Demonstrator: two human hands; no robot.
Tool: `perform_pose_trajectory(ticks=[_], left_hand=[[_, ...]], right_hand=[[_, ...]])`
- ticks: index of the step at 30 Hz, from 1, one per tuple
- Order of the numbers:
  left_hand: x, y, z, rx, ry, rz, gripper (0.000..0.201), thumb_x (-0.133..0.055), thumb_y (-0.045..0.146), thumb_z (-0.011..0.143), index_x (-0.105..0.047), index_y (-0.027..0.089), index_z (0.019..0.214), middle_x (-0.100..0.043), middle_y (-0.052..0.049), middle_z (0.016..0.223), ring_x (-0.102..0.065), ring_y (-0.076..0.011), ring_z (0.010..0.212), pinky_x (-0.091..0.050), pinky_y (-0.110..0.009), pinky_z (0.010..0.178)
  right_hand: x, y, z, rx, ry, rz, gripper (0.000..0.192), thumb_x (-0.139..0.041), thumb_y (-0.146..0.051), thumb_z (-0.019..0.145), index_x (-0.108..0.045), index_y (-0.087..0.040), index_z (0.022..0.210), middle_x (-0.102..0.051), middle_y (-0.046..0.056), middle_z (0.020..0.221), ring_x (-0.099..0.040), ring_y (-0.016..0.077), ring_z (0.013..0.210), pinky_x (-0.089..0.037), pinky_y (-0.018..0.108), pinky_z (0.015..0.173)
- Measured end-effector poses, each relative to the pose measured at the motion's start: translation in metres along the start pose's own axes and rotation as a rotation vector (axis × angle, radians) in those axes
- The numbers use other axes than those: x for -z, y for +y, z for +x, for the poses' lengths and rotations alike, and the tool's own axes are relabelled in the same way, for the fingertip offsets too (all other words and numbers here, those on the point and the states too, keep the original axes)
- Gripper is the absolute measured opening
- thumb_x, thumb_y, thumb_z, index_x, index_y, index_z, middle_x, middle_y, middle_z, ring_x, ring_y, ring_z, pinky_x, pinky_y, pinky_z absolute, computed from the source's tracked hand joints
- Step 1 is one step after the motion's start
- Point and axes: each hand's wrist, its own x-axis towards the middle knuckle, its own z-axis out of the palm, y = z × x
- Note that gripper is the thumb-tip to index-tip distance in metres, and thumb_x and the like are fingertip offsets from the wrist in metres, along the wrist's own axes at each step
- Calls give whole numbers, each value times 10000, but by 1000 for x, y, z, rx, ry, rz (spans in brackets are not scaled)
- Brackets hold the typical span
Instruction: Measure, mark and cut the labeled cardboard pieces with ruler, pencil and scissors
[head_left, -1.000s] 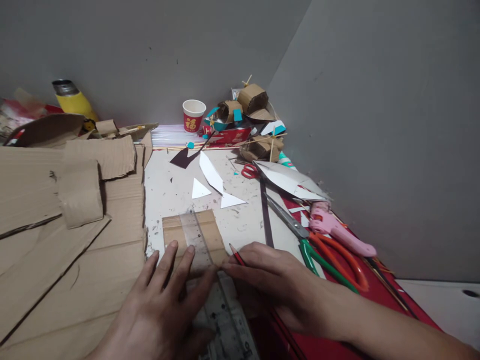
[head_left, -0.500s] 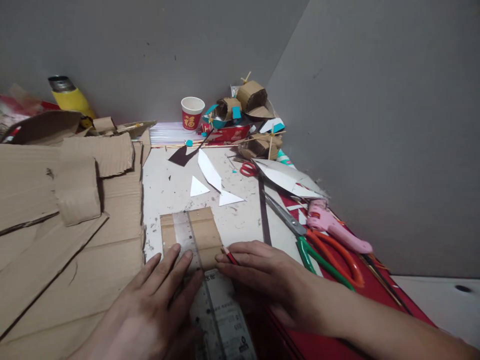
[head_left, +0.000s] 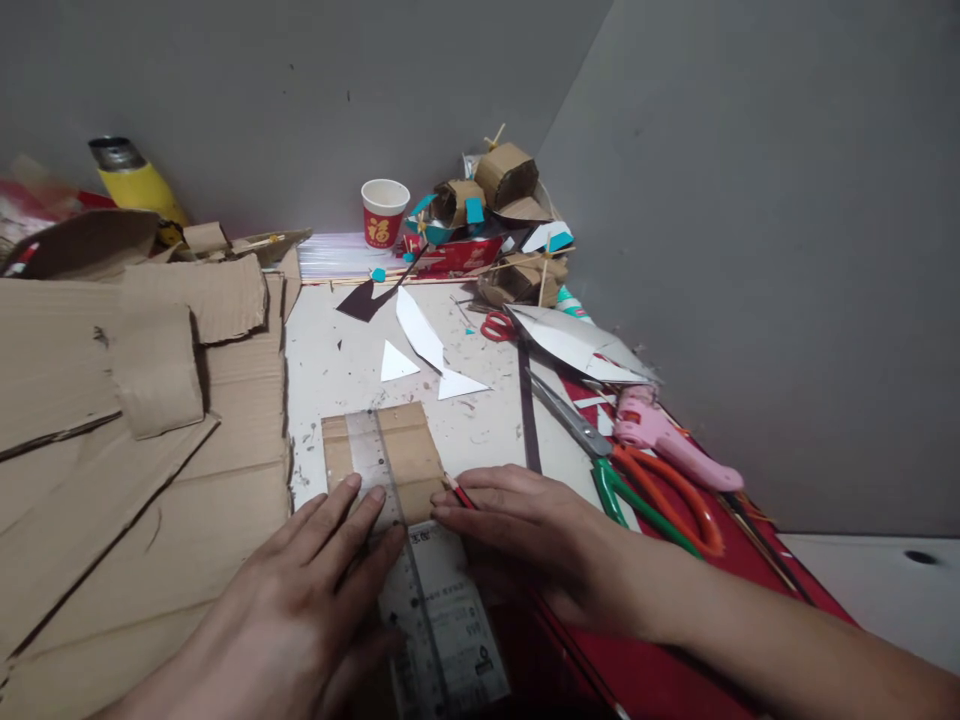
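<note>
A clear plastic ruler [head_left: 368, 449] lies lengthwise over a brown cardboard piece [head_left: 411, 447], whose near part bears a white printed label [head_left: 459, 612]. Spread fingers of my left hand [head_left: 296, 590] press down on the ruler and the cardboard's left side; its thumb is partly blurred. At the cardboard's right edge, my right hand [head_left: 547, 545] grips a red and black pencil [head_left: 459, 490], its sharpened tip pointing up and to the left. Much of the pencil is hidden by the fingers.
Cardboard sheets [head_left: 225, 500] cover the left side. Large scissors [head_left: 600, 450] and a pink glue gun [head_left: 675, 447] lie to the right. Beyond are white paper cutouts [head_left: 420, 330], a paper cup [head_left: 384, 225], small cardboard models [head_left: 506, 180] and a yellow bottle [head_left: 142, 190].
The view has tilted slightly, so the background sits a little higher. Both hands, the ruler and the pencil keep nearly the same places on the cardboard.
</note>
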Motion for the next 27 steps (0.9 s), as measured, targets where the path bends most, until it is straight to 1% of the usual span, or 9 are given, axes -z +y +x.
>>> perform_pose_trajectory(ticks=[4, 7, 9, 11, 13, 15, 19, 22, 27], left_hand=[[3, 1, 0, 50, -1, -51, 492, -617, 347, 876, -581, 204, 1344, -569, -126, 1424, -507, -333, 1324, -557, -472, 962], [6, 4, 1, 72, -21, -49, 474, -655, 315, 840, -614, 200, 1298, -601, -167, 1372, -586, -350, 1240, -585, -470, 901], [7, 5, 0, 74, -18, -32, 471, -661, 312, 836, -614, 196, 1291, -586, -198, 1381, -606, -355, 1214, -588, -469, 887], [5, 6, -2, 74, -5, -31, 467, -649, 321, 856, -599, 195, 1302, -547, -210, 1420, -569, -351, 1260, -563, -468, 932], [2, 6, -5, 81, 4, -51, 478, -641, 317, 871, -573, 193, 1327, -510, -204, 1457, -493, -343, 1333, -520, -468, 996], [-1, 6, -8, 88, 22, -74, 501, -647, 299, 868, -552, 188, 1347, -497, -202, 1468, -442, -341, 1370, -496, -471, 1027], [-4, 7, -9, 88, 63, -87, 531, -659, 258, 845, -541, 174, 1355, -495, -221, 1463, -432, -354, 1374, -504, -492, 1015], [-6, 7, -9, 83, 66, -92, 542, -665, 251, 834, -541, 164, 1353, -498, -236, 1455, -425, -364, 1375, -505, -499, 1012], [-7, 6, -9, 89, 79, -101, 518, -637, 265, 851, -540, 181, 1353, -492, -215, 1467, -412, -347, 1386, -503, -493, 1014]], right_hand=[[-1, 0, 2, 14, 14, 45, 564, -557, -125, 930, -370, -262, 1445, -659, 104, 1147, -610, 221, 1115, -510, 424, 951], [0, -1, 5, 15, 8, 71, 549, -561, -97, 916, -397, -238, 1421, -664, 108, 1106, -621, 212, 1079, -517, 408, 927], [1, -1, 6, 24, 7, 67, 534, -558, -86, 910, -415, -218, 1408, -669, 112, 1096, -625, 210, 1077, -513, 409, 939], [1, -1, 6, 29, 5, 47, 518, -555, -92, 913, -429, -211, 1401, -672, 115, 1108, -621, 212, 1100, -505, 419, 963], [2, 0, 5, 33, 6, 29, 494, -550, -107, 923, -442, -204, 1394, -674, 119, 1122, -617, 215, 1122, -502, 427, 979], [2, 1, 5, 44, 12, 25, 479, -542, -104, 925, -454, -187, 1388, -676, 131, 1125, -620, 216, 1123, -505, 426, 978], [1, 1, 5, 59, 15, 21, 527, -532, -56, 893, -441, -182, 1397, -673, 140, 1144, -619, 218, 1133, -501, 439, 990], [1, 1, 4, 57, 10, 17, 564, -530, -42, 881, -420, -197, 1412, -674, 133, 1143, -621, 221, 1129, -502, 454, 987], [2, 1, 4, 59, 15, 40, 545, -516, -39, 881, -434, -185, 1400, -671, 135, 1121, -623, 222, 1119, -503, 448, 980]])
